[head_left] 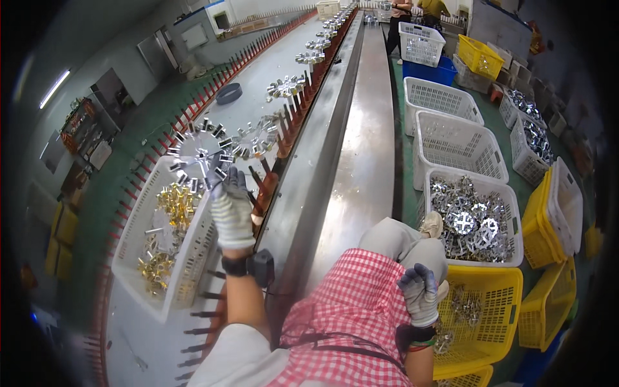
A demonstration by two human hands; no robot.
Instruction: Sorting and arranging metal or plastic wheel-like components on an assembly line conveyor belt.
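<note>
My left hand (231, 209), in a grey-and-white knit glove, is raised over the conveyor and grips a round silver rack of metal parts (198, 155) by its lower edge. Just under it stands a white basket (132, 242) with gold-coloured metal pieces (175, 203). My right hand (419, 293), gloved the same way, hangs curled at my side above a yellow basket (500, 303) that holds silver parts. Nothing shows in its fingers. A black band with a small device (253, 266) sits on my left wrist.
Several more round racks (258, 137) sit along the long conveyor (271, 71), edged with red pegs (284, 138). A steel trough (361, 148) runs beside it. White baskets (461, 145), one full of silver racks (471, 222), and yellow crates (480, 57) line the right. People stand at the far end (400, 19).
</note>
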